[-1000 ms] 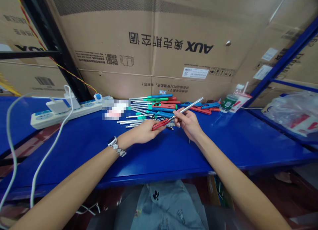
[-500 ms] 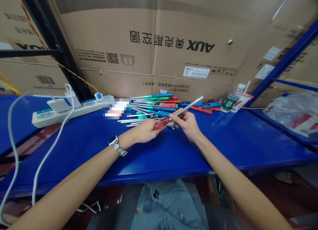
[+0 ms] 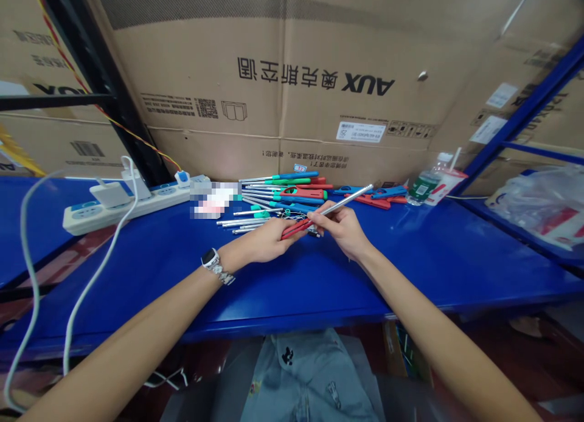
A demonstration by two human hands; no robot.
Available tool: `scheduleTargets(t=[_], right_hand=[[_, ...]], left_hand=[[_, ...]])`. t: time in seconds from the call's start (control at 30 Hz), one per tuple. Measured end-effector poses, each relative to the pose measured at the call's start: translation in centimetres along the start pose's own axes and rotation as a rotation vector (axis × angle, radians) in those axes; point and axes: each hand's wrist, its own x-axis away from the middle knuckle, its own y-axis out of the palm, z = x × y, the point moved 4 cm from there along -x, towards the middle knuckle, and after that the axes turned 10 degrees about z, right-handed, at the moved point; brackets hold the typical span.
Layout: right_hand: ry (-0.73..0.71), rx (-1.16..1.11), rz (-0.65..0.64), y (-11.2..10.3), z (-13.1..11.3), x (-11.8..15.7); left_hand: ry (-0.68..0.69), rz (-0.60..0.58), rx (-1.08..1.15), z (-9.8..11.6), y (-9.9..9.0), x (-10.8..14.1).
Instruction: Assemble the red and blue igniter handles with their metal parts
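Note:
A red stick lighter (image 3: pixel 295 228) is held between my two hands over the blue table, its silver tube (image 3: pixel 350 198) pointing up to the right. My left hand (image 3: pixel 271 239) is closed around the red handle. My right hand (image 3: pixel 341 227) pinches the lower end of the tube, where it meets the handle. Behind the hands lies a pile of blue, green and red stick lighters (image 3: pixel 301 193) with metal tubes. Several loose silver tubes (image 3: pixel 244 222) with green ends lie left of my left hand. Small wires and parts show partly behind the fingers.
Red and blue handle pieces (image 3: pixel 385 194) lie right of the pile. Beyond them stand a bottle (image 3: pixel 422 190) and a cup with a straw (image 3: pixel 442 186). A white power strip (image 3: pixel 82 220) with cables is at left. A large cardboard box (image 3: pixel 210 57) backs the blue table (image 3: pixel 438 252).
The lighter's silver tube has tipped slightly lower at its far end, and my right hand has shifted very little. My left hand keeps its grip on the handle.

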Motion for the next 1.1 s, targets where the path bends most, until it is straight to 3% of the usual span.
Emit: scheduleTargets(t=[0.33,0.47,0.6,0.8,0.93,1.1], right_hand=[[-0.035,0.010,-0.022,0.7,0.0,0.3],[-0.097,0.057,0.062,0.4,-0.2,0.4],[-0.135,0.061,0.182,-0.6,-0.3,0.0],[-0.087,-0.019,0.258,-1.8,0.3,-0.8],[-0.066,-0.039,0.262,-1.6,0.6,-0.8],[-0.021,-0.042,0.260,-1.6,0.9,-0.8]], left_hand=[[-0.014,0.013,0.024,0.2,-0.2,0.0],[-0.087,-0.019,0.115,-0.2,0.0,-0.1],[-0.041,0.068,0.029,-0.5,-1.1,-0.1],[-0.088,-0.072,0.015,-0.7,-1.4,0.5],[-0.067,-0.076,0.040,-0.3,-0.8,0.6],[-0.137,-0.087,0.131,-0.5,-0.2,0.7]])
